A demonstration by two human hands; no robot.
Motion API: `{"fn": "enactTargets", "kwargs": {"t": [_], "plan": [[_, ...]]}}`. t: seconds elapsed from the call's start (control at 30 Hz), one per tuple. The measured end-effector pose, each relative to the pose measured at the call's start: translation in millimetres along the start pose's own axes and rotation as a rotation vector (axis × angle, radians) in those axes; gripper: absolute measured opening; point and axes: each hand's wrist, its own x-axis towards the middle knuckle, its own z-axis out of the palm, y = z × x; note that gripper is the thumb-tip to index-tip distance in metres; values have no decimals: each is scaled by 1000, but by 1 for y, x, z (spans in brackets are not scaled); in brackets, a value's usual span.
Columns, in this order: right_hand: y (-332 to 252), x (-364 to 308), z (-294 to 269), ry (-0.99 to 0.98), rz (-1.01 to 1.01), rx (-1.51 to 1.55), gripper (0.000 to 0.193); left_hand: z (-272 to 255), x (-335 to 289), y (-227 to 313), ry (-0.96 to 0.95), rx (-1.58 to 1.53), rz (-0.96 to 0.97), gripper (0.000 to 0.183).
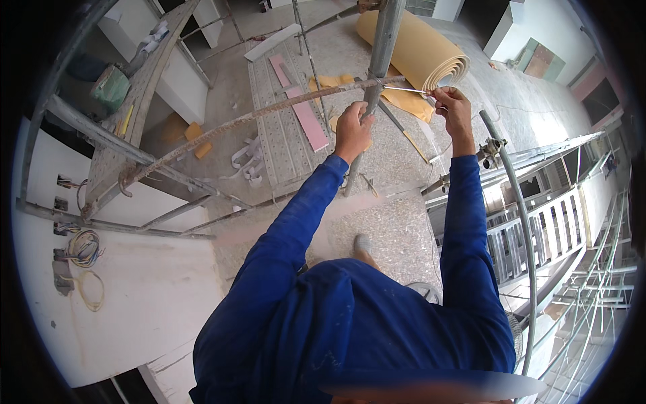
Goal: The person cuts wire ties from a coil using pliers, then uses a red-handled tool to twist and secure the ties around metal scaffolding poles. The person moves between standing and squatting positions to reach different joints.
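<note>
A thin, pale wire (406, 89) runs almost level from the joint where a rusty ribbed bar (256, 116) crosses a grey upright pole (379, 60), out to the right. It is very fine, and its wraps around the joint are hard to make out. The right hand (454, 104) pinches the wire's right end, fingers (441, 94) closed on it. The left hand (352, 128) sits just below the joint, fingers clenched around the pole, so the pole is hidden there. The wire lies above and to the right of the left hand, stretched between the joint and the right hand. Far below lie a pink board (299, 104) and a roll of tan sheet (417, 50) on the floor (397, 229).
</note>
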Motion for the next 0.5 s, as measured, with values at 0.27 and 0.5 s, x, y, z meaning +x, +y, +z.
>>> {"fn": "enactTargets", "kwargs": {"t": [0.27,0.5], "plan": [[-4,2,-3,-46,-146,-383,31,22,18,5,-39,18,-98,17],[3,9,-2,-58,-157,-450,29,24,24,-8,-212,-668,-269,25]]}}
